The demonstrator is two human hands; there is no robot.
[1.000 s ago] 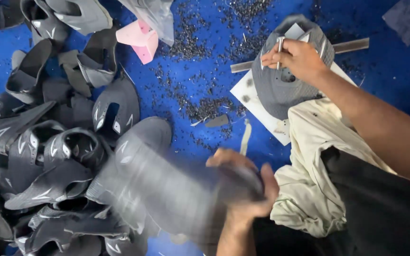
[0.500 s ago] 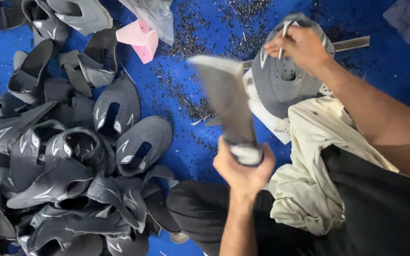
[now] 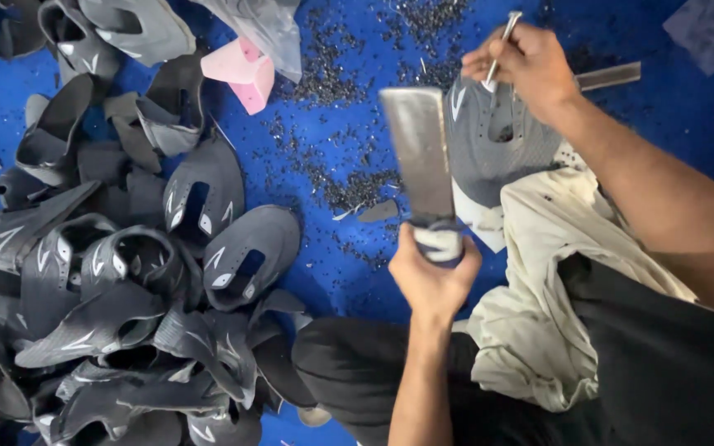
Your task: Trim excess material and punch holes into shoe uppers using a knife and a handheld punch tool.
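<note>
Nearest, the left hand (image 3: 430, 277) has its fingers wrapped round the taped handle of a broad flat steel blade (image 3: 419, 153), raised as a striker. Beyond, the right hand (image 3: 526, 66) pinches a thin metal punch (image 3: 502, 37) upright on the grey perforated shoe upper (image 3: 481, 153), which lies over a white board (image 3: 477, 219) for backing on the blue floor (image 3: 332, 248).

The left hand (image 3: 429, 277) is gripping a flat metal bar (image 3: 420, 153) upright, while the right hand (image 3: 525, 66) is pressing a thin punch (image 3: 502, 37) onto a grey shoe upper (image 3: 489, 144); dark uppers (image 3: 126, 281) are lying piled nearby.
</note>
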